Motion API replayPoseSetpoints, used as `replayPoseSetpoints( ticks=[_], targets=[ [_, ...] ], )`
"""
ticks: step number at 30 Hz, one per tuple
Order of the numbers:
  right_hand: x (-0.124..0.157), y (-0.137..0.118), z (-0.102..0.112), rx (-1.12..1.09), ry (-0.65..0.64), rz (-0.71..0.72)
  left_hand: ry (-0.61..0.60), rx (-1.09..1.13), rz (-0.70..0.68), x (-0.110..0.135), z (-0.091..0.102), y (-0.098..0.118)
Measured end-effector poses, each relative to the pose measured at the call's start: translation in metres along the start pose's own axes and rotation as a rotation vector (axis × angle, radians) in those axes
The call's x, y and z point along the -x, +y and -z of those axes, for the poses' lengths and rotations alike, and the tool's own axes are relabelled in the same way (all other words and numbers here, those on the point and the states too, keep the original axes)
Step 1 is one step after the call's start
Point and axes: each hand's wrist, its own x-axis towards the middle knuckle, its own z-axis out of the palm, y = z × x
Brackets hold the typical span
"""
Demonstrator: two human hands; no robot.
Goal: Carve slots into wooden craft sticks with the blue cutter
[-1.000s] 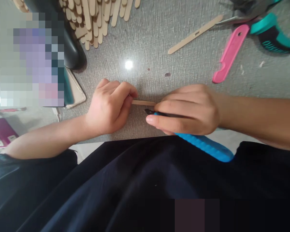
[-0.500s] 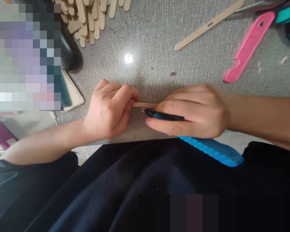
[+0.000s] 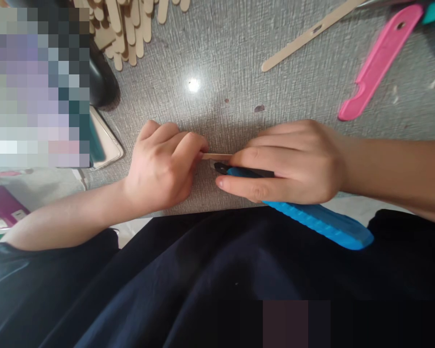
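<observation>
— How far along is the cutting?

— Early, I'd judge. The left hand (image 3: 163,164) is closed, pinching one end of the short stick (image 3: 217,156), which lies flat on the desk (image 3: 221,72). The other end goes under the fingers of the right hand (image 3: 290,162). That hand is wrapped around the blue knife (image 3: 319,224), whose dark tip sits just on the near side of the stick, touching it or nearly so.

— Is there any cut yet?

— I cannot tell. The bare stretch of the stick between the hands looks whole, with no piece lying loose beside it, so the parting itself seems left to do.

— What about edges?

— The desk's near edge runs just on the near side of the stick, under both wrists. The knife's handle overhangs it, above the dark clothing (image 3: 217,270).

— And room to move?

— To the left of the stick, a flat case (image 3: 107,140) and a black object (image 3: 101,77) stand near the left hand. Beyond the stick the desk is bare for a good way, up to the pile of sticks (image 3: 130,29). Beyond it and to the right, a long loose stick (image 3: 304,36) and a pink tool (image 3: 379,60) lie well apart from the hands.
</observation>
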Motion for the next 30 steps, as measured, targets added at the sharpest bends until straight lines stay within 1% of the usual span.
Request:
replayPoseSetpoints(
  ticks=[5,8,10,12,14,17,20,22,24,26,30],
  targets=[
    [-0.002,-0.002,-0.002,0.018,-0.011,0.001,0.028,-0.127,-0.023,0.001,-0.004,0.003],
    [-0.005,-0.001,-0.005,0.032,0.002,0.013,0.027,-0.154,-0.032,0.0,-0.005,0.004],
    [-0.007,0.001,-0.006,0.048,-0.004,0.051,0.015,-0.153,-0.032,0.0,-0.004,0.004],
    [-0.01,0.003,-0.005,0.047,-0.035,0.115,-0.005,-0.151,-0.031,0.0,-0.003,0.004],
    [-0.012,0.004,-0.004,0.018,-0.064,0.14,-0.027,-0.126,-0.029,-0.001,-0.001,0.003],
    [-0.013,0.004,-0.002,-0.039,-0.094,0.098,-0.061,-0.093,-0.031,-0.002,0.002,0.002],
    [-0.014,0.003,-0.003,-0.067,-0.143,0.085,-0.06,-0.136,-0.038,-0.006,0.004,0.003],
    [-0.014,0.002,-0.006,-0.07,-0.122,0.091,-0.027,-0.149,-0.049,-0.007,0.005,0.004],
    [-0.015,0.002,-0.009,-0.066,-0.053,0.094,-0.011,-0.141,-0.048,-0.009,0.005,0.005],
    [-0.016,0.003,-0.011,-0.063,-0.004,0.089,-0.038,-0.121,-0.03,-0.01,0.007,0.005],
    [-0.019,0.003,-0.01,-0.097,-0.024,0.073,-0.105,-0.083,-0.014,-0.011,0.012,0.004]
  ],
)
